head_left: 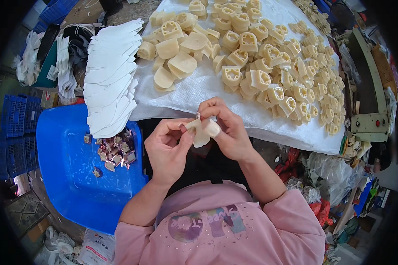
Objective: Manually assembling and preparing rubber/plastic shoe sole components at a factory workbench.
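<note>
Both my hands meet in the middle, just in front of the white-covered table edge. My left hand (167, 148) pinches a small cream-coloured piece (200, 138) with a flared, flap-like lower end. A small dark reddish bit (182, 127) shows by the left fingertips. On the other side, my right hand (235, 134) grips the same piece between thumb and fingers. Its thumb appears to have a pale covering (211, 128). The fingers hide much of the piece, so I cannot tell its exact kind.
Cream moulded pieces like shoe heels (274, 57) are heaped across a white woven sheet (181, 99). Overlapping white cut pieces (110, 75) lie at its left. A blue tub (70, 176) at my left holds several shiny purplish pieces (116, 152). Plastic bags (329, 172) lie at right.
</note>
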A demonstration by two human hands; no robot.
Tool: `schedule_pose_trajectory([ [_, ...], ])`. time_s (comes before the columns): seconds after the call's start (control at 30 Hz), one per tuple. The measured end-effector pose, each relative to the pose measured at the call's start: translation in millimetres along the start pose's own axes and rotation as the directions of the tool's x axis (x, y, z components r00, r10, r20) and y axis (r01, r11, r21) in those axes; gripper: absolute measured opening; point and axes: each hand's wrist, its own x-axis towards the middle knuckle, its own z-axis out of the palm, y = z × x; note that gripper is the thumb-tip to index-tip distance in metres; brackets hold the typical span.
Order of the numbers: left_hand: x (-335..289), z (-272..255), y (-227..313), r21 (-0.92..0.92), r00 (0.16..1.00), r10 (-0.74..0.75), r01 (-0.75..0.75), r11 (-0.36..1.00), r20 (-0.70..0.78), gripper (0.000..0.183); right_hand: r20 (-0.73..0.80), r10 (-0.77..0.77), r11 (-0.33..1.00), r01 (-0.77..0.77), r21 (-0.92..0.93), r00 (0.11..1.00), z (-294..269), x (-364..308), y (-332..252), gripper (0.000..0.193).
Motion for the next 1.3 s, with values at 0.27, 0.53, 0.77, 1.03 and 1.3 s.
schedule_pose_trajectory([
  [0.27, -3.5, -1.8, 0.2, 0.2, 0.987, 0.149, -0.156, 0.967, 0.054, 0.012, 0.025, -0.322, 0.771, 0.277, -0.574, 0.947, 7.8, -1.3, -12.1, 0.015],
  [0.53, 4.2, -13.1, 2.2, 0.406, 0.909, 0.353, -0.415, 0.814, 0.222, 0.009, 0.022, -0.045, 0.995, 0.043, 0.092, 0.999, -17.9, 2.2, -5.8, 0.041],
  [0.77, 5.3, -14.2, 6.5, 0.293, 0.867, 0.38, -0.474, 0.831, 0.323, 0.028, 0.124, -0.085, 0.99, 0.097, -0.099, 0.989, -28.0, 4.2, -11.7, 0.052],
  [1.03, -3.5, -1.6, -0.8, -0.122, 0.9, -0.207, 0.271, 0.955, 0.384, 0.054, 0.193, -0.159, 0.971, 0.189, -0.146, 0.968, -8.8, -4.5, -13.2, 0.053],
  [1.3, -8.5, 10.8, -6.4, -0.161, 0.951, -0.089, 0.141, 0.977, 0.295, 0.062, 0.148, 0.149, 0.978, -0.168, 0.126, 0.978, -2.9, -5.2, -16.5, 0.025],
])
